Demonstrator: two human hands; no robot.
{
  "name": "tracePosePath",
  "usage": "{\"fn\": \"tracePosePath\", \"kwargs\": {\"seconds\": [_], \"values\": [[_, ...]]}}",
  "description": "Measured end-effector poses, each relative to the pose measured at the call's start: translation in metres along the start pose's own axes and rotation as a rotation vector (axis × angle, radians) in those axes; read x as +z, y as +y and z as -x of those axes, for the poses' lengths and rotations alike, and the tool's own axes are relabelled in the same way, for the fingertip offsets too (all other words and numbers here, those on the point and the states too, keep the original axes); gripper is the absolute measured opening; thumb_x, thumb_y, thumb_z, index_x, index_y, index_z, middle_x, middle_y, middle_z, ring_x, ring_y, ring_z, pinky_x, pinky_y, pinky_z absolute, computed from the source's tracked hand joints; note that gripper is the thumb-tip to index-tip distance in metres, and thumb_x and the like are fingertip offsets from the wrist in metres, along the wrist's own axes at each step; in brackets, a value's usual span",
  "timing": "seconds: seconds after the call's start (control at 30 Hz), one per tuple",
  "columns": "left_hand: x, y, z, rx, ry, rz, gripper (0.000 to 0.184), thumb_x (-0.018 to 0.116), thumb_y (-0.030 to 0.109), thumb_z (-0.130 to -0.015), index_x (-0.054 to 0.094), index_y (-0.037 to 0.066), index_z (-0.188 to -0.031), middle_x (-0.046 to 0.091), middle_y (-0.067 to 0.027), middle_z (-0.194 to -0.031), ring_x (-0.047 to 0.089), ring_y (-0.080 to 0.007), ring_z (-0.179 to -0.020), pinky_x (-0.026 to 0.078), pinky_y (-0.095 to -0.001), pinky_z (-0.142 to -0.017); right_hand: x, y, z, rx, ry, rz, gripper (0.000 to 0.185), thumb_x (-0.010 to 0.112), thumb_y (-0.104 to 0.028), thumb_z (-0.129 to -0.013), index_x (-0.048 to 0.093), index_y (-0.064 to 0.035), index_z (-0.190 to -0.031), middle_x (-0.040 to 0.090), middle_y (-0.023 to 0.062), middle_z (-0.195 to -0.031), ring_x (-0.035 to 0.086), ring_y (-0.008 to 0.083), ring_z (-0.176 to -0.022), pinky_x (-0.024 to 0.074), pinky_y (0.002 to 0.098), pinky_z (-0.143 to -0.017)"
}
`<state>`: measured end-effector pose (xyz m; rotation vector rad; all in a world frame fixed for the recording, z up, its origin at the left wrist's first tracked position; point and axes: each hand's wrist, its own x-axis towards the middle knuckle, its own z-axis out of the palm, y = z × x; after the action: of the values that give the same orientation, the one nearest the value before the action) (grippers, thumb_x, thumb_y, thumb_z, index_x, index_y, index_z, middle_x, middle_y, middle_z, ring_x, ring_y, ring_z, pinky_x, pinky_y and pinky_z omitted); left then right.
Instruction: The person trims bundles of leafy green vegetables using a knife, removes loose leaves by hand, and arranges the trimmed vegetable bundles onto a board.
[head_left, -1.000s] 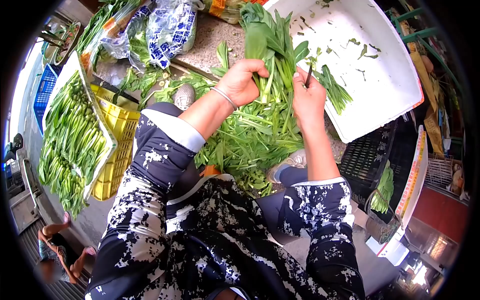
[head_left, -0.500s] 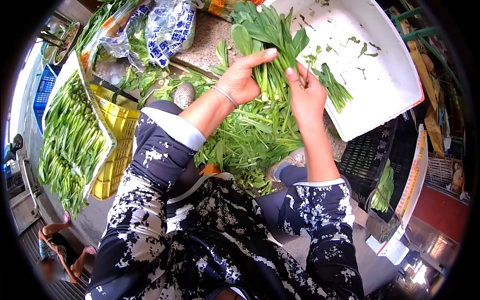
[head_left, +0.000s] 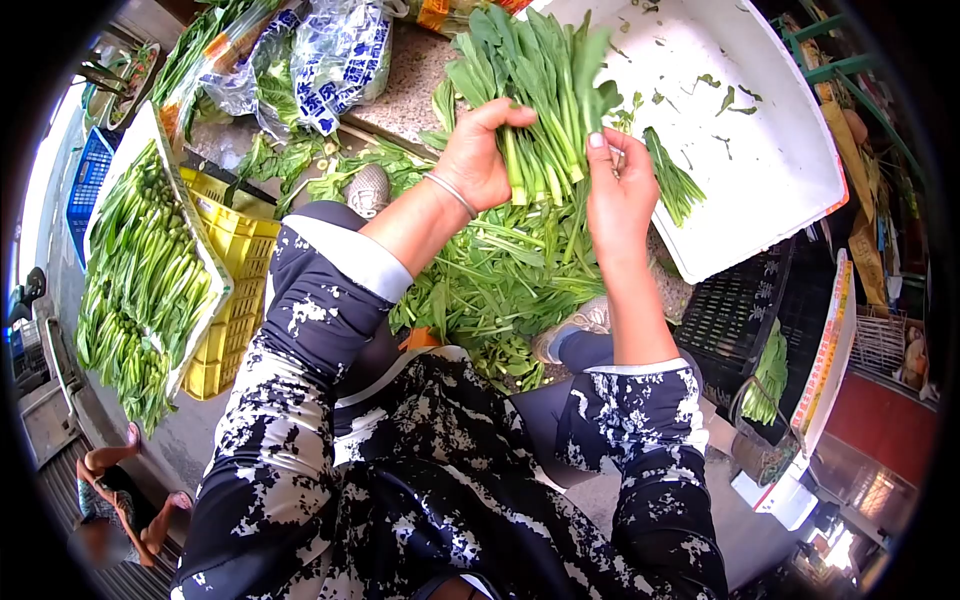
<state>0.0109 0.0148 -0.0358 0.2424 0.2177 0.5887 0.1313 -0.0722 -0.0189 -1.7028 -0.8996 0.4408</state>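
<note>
A bunch of leafy green stalks (head_left: 540,110) is in my left hand (head_left: 478,160), its thumb across the stems and leaves pointing away from me. My right hand (head_left: 622,190) is closed at the right side of the bunch, thumb and fingers pinching a stalk there; a small dark thing shows between its fingers, too small to make out. The cut stem ends hang over a heap of loose greens (head_left: 500,270) between my feet. Beside my right hand, a few stalks (head_left: 674,178) lie over the near edge of a white foam box (head_left: 790,160).
On the left, a white tray of stacked greens (head_left: 150,270) rests on a yellow crate (head_left: 238,240). Plastic bags of vegetables (head_left: 340,65) lie at the top left. Black crates (head_left: 740,300) stand at the right. Another person (head_left: 120,500) sits at the lower left.
The bunch has tilted and fanned out in my left hand, whose thumb has come down over the stems. My right thumb has shifted along the bunch's right side.
</note>
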Motion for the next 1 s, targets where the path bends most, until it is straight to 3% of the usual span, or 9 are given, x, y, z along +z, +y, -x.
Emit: {"fn": "tracePosePath", "kwargs": {"seconds": [0.03, 0.27, 0.33, 0.4, 0.53, 0.67, 0.77, 0.93, 1.0], "values": [[0.0, -0.002, -0.001, 0.044, 0.044, -0.083, 0.036, 0.053, 0.015, -0.079, 0.05, -0.003, -0.11, 0.056, -0.0182, -0.106, 0.058, -0.0286, -0.097, 0.046, -0.0438, -0.088, 0.001, -0.004, 0.002, -0.043, -0.044, -0.016, 0.03, 0.061, -0.02, -0.083, 0.057, -0.0004, -0.105, 0.062, 0.0089, -0.086, 0.056, 0.0109, -0.076, 0.0448, 0.0245, -0.073], [-0.014, -0.003, -0.011, -0.019, 0.035, -0.082, 0.033, 0.059, 0.016, -0.081, 0.052, -0.002, -0.107, 0.058, -0.0142, -0.102, 0.057, -0.0235, -0.097, 0.047, -0.0375, -0.088, 0.002, -0.01, 0.006, -0.661, -0.147, 0.285, 0.023, 0.066, -0.016, -0.076, 0.064, -0.0122, -0.099, 0.064, 0.0092, -0.096, 0.062, 0.0213, -0.083, 0.0474, 0.0284, -0.074], [-0.002, 0.001, -0.007, -0.018, -0.04, 0.008, 0.034, 0.057, 0.013, -0.08, 0.05, -0.003, -0.109, 0.056, -0.0144, -0.104, 0.054, -0.024, -0.103, 0.045, -0.0398, -0.091, 0.003, -0.011, 0.007, -0.602, -0.156, 0.213, 0.019, 0.061, -0.016, -0.081, 0.064, -0.0077, -0.098, 0.064, 0.0088, -0.096, 0.061, 0.019, -0.083, 0.0473, 0.0286, -0.074], [0.009, 0.003, -0.004, 0.069, -0.079, 0.034, 0.035, 0.057, 0.013, -0.078, 0.05, -0.004, -0.108, 0.056, -0.0153, -0.105, 0.052, -0.0261, -0.105, 0.043, -0.044, -0.092, 0.006, -0.019, 0.006, -0.25, 0.011, -0.316, 0.021, 0.055, -0.019, -0.086, 0.061, -0.0014, -0.096, 0.063, 0.0089, -0.095, 0.06, 0.0172, -0.083, 0.0474, 0.0291, -0.074], [0.017, -0.001, -0.013, 0.18, -0.084, 0.197, 0.037, 0.058, 0.013, -0.077, 0.049, -0.004, -0.108, 0.056, -0.0166, -0.105, 0.052, -0.0287, -0.106, 0.04, -0.0488, -0.095, -0.002, -0.026, -0.006, 0.144, 0.281, -0.562, 0.033, 0.04, -0.031, -0.092, 0.054, -0.0015, -0.1, 0.054, 0.004, -0.083, 0.045, 0.0069, -0.066, 0.0377, 0.0178, -0.048], [0.016, -0.014, -0.021, 0.154, -0.008, 0.228, 0.032, 0.06, 0.01, -0.074, 0.049, -0.003, -0.1, 0.057, -0.0173, -0.096, 0.057, -0.03, -0.094, 0.048, -0.0446, -0.086, 0.015, -0.016, -0.019, 0.259, 0.396, -0.582, 0.03, 0.04, -0.03, -0.091, 0.05, -0.003, -0.1, 0.049, 0.0035, -0.083, 0.042, 0.0075, -0.064, 0.0395, 0.0204, -0.049], [0.014, -0.043, -0.029, 0.236, 0.128, 0.218, 0.027, 0.06, 0.012, -0.075, 0.049, 0.0, -0.097, 0.058, -0.0163, -0.094, 0.059, -0.0281, -0.089, 0.049, -0.0434, -0.081, 0.031, -0.017, -0.035, 0.078, 0.492, -0.527, 0.03, 0.04, -0.032, -0.091, 0.048, -0.0041, -0.099, 0.048, 0.0049, -0.086, 0.044, 0.0105, -0.073, 0.0398, 0.0233, -0.058], [0.016, -0.027, -0.038, 0.204, 0.084, 0.301, 0.03, 0.058, 0.013, -0.077, 0.048, -0.001, -0.102, 0.056, -0.0194, -0.103, 0.054, -0.0338, -0.1, 0.042, -0.047, -0.091, 0.023, -0.003, -0.054, 0.152, 0.549, -0.563, 0.029, 0.045, -0.03, -0.085, 0.051, -0.0054, -0.099, 0.05, 0.0038, -0.086, 0.04, 0.0112, -0.065, 0.0373, 0.0251, -0.052], [0.014, -0.019, -0.04, 0.253, 0.092, 0.274, 0.035, 0.059, 0.014, -0.077, 0.046, -0.002, -0.105, 0.054, -0.0221, -0.106, 0.054, -0.0345, -0.099, 0.042, -0.0479, -0.091, 0.019, 0.0, -0.053, 0.198, 0.566, -0.549, 0.029, 0.041, -0.031, -0.09, 0.05, -0.0039, -0.095, 0.05, 0.0032, -0.083, 0.044, 0.0113, -0.073, 0.036, 0.027, -0.068]]}}
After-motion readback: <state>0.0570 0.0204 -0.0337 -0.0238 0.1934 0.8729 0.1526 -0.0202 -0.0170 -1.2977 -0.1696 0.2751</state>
